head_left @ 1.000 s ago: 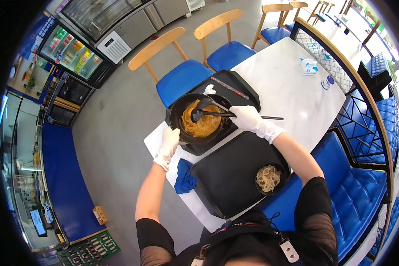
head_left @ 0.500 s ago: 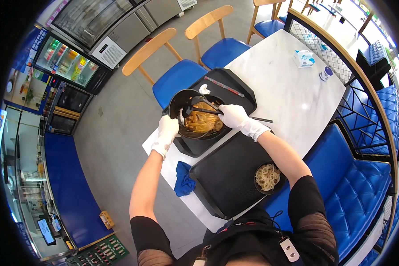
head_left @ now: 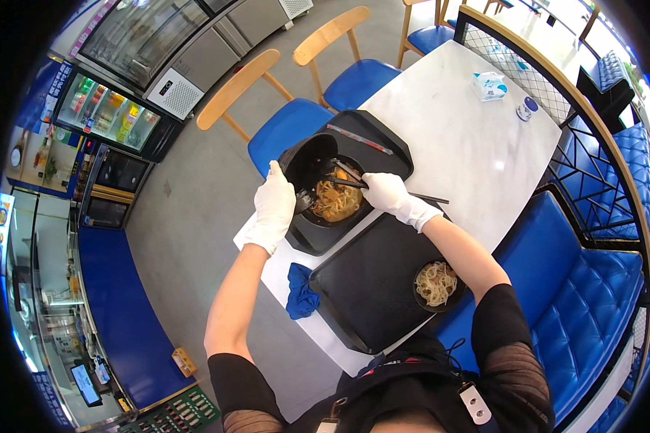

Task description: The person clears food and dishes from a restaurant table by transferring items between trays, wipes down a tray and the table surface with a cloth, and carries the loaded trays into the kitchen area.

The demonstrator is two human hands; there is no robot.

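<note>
With my gloved left hand (head_left: 273,206) I grip a black bowl (head_left: 302,164), tipped steeply with its mouth toward the right. Beneath its mouth sits a second dark bowl (head_left: 325,221) on the far black tray (head_left: 399,160), holding noodles in brown sauce (head_left: 337,198). My gloved right hand (head_left: 386,193) is closed round black chopsticks (head_left: 432,198), their tips among the noodles between the two bowls. A long, thin wrapped packet (head_left: 361,138) lies on the same tray.
A nearer black tray (head_left: 368,289) holds a small bowl of pale noodles (head_left: 436,283) at its right. A blue cloth (head_left: 301,291) lies beside it. A tissue pack (head_left: 490,86) and a small tub (head_left: 527,108) stand far right. Blue chairs (head_left: 292,130) and a blue bench (head_left: 527,289) flank the table.
My left hand has raised and tipped the bowl further, baring the bowl under it. Noodles now lie in that lower bowl. The right hand with the chopsticks has shifted slightly right.
</note>
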